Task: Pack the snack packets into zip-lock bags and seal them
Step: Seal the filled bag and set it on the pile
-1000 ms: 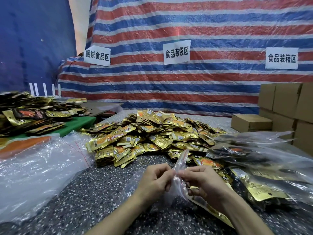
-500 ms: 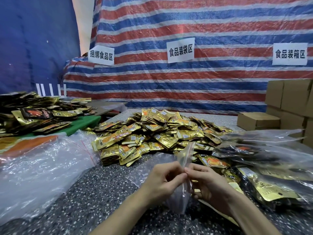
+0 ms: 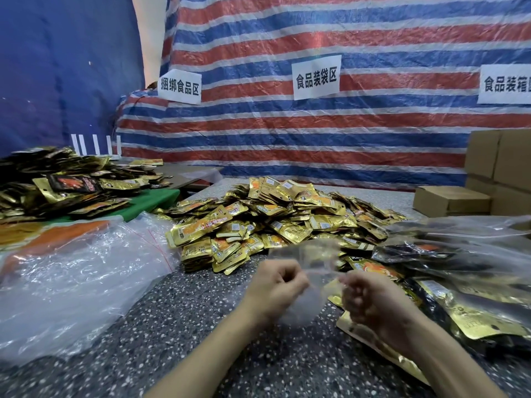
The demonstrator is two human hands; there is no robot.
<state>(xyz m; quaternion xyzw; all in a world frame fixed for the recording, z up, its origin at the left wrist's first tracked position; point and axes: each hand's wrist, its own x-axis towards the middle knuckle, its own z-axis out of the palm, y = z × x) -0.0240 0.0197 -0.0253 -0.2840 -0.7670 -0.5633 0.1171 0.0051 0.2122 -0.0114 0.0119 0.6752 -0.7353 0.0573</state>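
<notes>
A clear empty zip-lock bag (image 3: 311,259) hangs between my hands over the speckled table (image 3: 178,317). My left hand (image 3: 277,285) pinches one side of its mouth and my right hand (image 3: 370,300) pinches the other, a short gap between them. The bag is blurred by motion. Behind it lies a big heap of gold snack packets (image 3: 275,216). Filled zip-lock bags (image 3: 459,262) with gold and black packets are stacked at the right.
A pile of empty clear bags (image 3: 71,282) covers the left of the table. Another heap of dark and gold packets (image 3: 63,185) sits on a green surface at far left. Cardboard boxes (image 3: 451,199) stand at back right. A striped tarp with paper signs hangs behind.
My hands have moved apart, pulling the bag's mouth sideways, where before they pinched it close together. The view has shifted slightly.
</notes>
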